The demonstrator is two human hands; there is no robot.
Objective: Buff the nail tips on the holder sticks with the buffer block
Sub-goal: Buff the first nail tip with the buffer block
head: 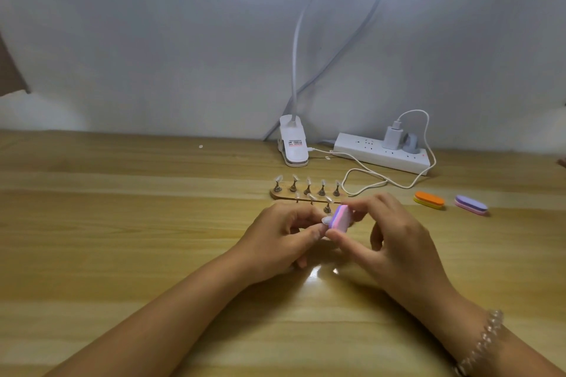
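Head view, centre of the frame: your left hand (281,236) pinches one holder stick, mostly hidden in the fingers. Its nail tip (325,220) is turned toward your right hand (395,242), which is clamped on the pink-and-purple buffer block (341,217) between thumb and fingertips. Block touches tip, so you look mid-buffing. The other sticks (321,188) stand on the wooden stand (277,194) just behind. Next you likely need light strokes, then to reseat this stick and pick another without knocking its neighbours.
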